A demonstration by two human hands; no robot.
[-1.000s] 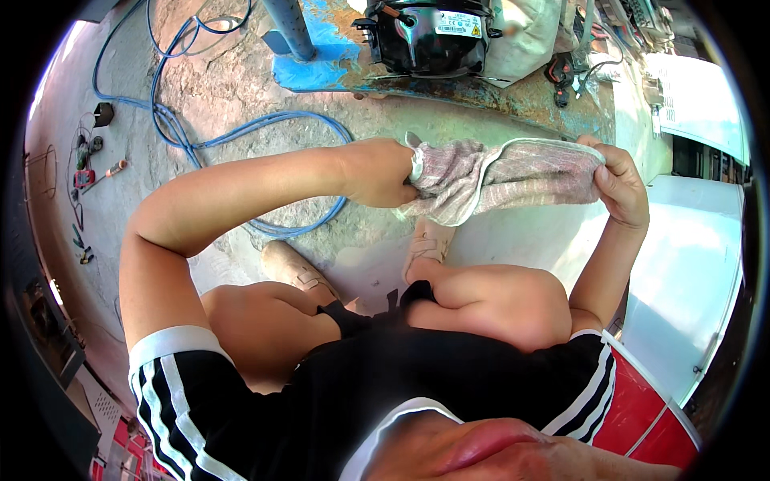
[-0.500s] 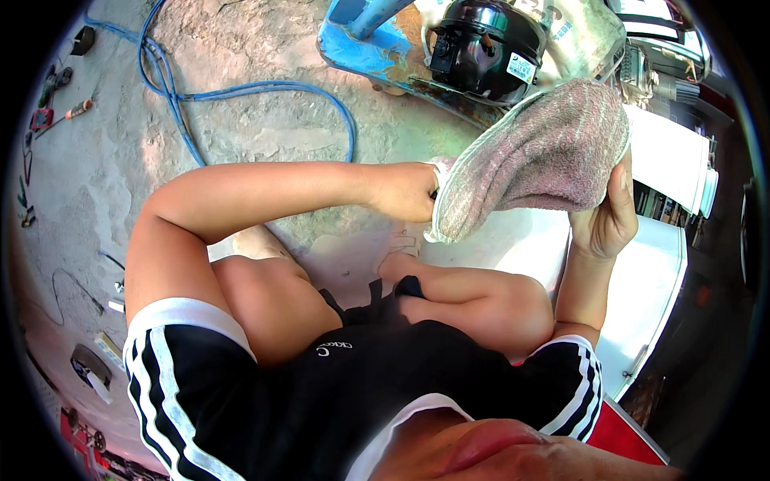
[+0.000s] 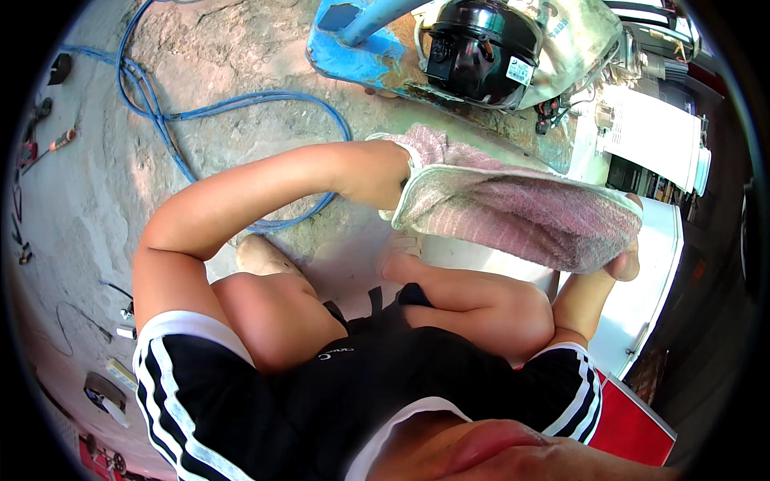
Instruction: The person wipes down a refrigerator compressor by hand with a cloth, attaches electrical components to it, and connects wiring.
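Observation:
A pinkish-grey towel (image 3: 513, 212) with a pale hem stretches between my two hands, folded over along its length. My left hand (image 3: 381, 175) is closed on its left end, with the fingers bunched into the cloth. At the other end, my right hand (image 3: 624, 260) grips the towel's corner; most of its fingers are hidden behind the fabric. Beyond the towel, a black compressor (image 3: 481, 56) sits on a worn blue metal base (image 3: 365, 48). Neither hand touches it.
A blue hose (image 3: 249, 100) loops over the rough floor on the left, where a screwdriver (image 3: 62, 139) also lies. White panels (image 3: 654, 140) stand at the right, with a red panel (image 3: 630, 421) below. A pale sack (image 3: 577, 40) rests behind the compressor.
The towel has swung lower and now spans more level between my hands, uncovering the base's front edge. My right hand has dropped; my left hand has moved slightly left and up.

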